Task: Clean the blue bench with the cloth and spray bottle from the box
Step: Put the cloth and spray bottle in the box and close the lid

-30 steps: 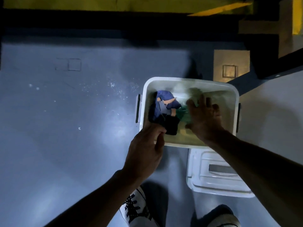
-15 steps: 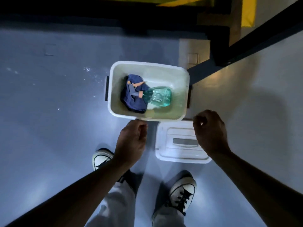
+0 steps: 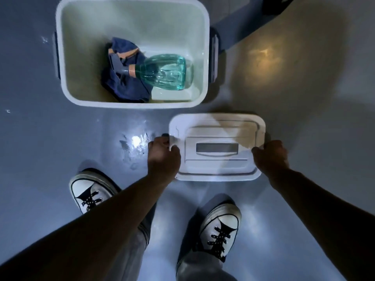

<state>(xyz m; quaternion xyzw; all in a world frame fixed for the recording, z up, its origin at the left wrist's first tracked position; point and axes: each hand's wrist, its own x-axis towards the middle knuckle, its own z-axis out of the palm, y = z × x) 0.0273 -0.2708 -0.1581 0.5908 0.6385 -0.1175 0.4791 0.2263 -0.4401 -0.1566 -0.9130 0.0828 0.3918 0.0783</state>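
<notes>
An open white box (image 3: 60,78) stands on the blue surface at the top of the view. Inside it a dark blue cloth (image 3: 125,88) lies crumpled, and a clear teal spray bottle (image 3: 166,73) lies on its side with its grey and orange head over the cloth. Below the box lies the white lid (image 3: 217,147). My left hand (image 3: 163,155) grips the lid's left edge, fingers curled over the rim. My right hand (image 3: 271,154) grips its right edge.
My two white sneakers (image 3: 91,193) (image 3: 221,222) stand on the glossy blue surface (image 3: 40,149) below the lid. A pale grey floor area (image 3: 294,67) lies to the right. Dark clips (image 3: 214,55) sit on the box's sides.
Both hands left the box and came down onto the lid's two side edges. The view dropped closer, so the box sits at the top edge.
</notes>
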